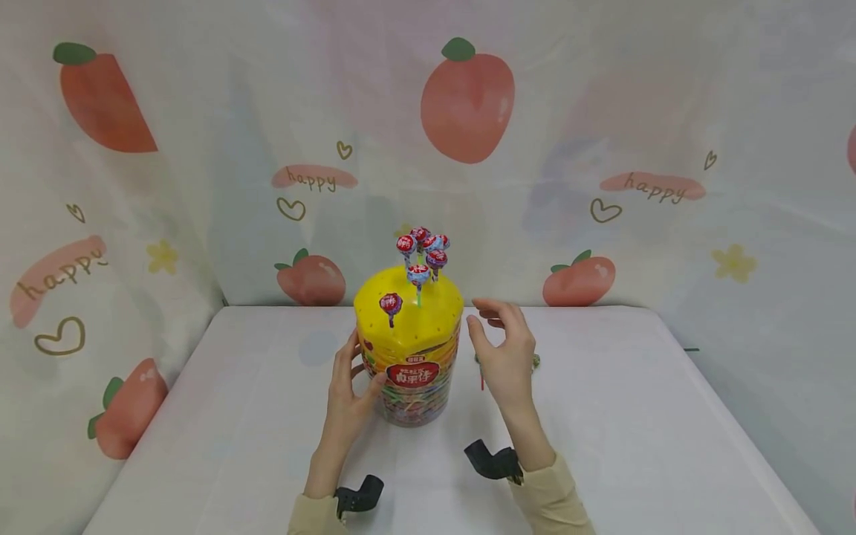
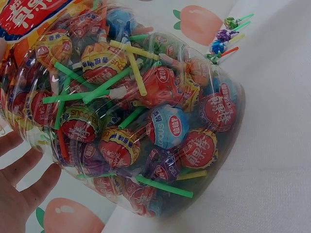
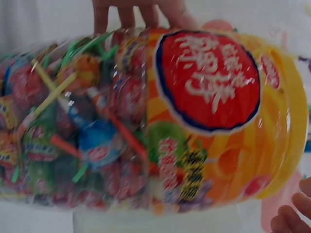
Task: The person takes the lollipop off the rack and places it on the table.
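Observation:
A clear jar of lollipops (image 1: 411, 397) with a yellow lid (image 1: 374, 301) stands upright on the table. Several wrapped lollipops (image 1: 417, 275) stick up from the lid; one (image 1: 391, 305) is at its front left. My left hand (image 1: 348, 397) holds the jar's left side, thumb at the front and fingers partly hidden behind. In the left wrist view, its fingertips (image 2: 54, 171) are right at the jar wall. My right hand (image 1: 507, 357) is raised beside the jar's right side, fingers bent and holding nothing. The right wrist view shows its fingers (image 3: 291, 221) near the lid end.
Loose lollipops (image 2: 221, 46) with coloured sticks lie on the white table (image 1: 267, 416) beyond the jar, mostly hidden behind my right hand in the head view. A fruit-patterned cloth (image 1: 388, 111) hangs behind the table. Black wrist mounts (image 1: 493, 461) sit at both cuffs.

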Motion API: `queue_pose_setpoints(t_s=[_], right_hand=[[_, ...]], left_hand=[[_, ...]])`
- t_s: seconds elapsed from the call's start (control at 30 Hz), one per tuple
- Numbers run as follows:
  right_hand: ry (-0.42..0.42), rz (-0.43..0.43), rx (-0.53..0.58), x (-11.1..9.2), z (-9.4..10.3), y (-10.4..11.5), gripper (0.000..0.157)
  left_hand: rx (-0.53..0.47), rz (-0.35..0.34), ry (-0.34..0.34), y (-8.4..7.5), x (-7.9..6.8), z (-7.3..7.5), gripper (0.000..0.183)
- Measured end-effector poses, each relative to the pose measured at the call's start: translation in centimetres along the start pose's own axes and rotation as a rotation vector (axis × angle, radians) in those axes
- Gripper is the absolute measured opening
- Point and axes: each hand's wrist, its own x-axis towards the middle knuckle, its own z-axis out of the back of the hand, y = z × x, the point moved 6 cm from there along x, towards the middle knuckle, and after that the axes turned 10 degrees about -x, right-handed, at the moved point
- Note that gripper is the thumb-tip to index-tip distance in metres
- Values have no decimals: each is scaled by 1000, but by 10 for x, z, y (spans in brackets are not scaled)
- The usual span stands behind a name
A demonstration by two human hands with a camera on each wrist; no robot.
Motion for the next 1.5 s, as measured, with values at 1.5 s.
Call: queue_pose_setpoints(t_s=[1.5], right_hand=[[82,101,150,20,-37,64,15]], left_hand=[[36,-59,-8,40,3,1,79]])
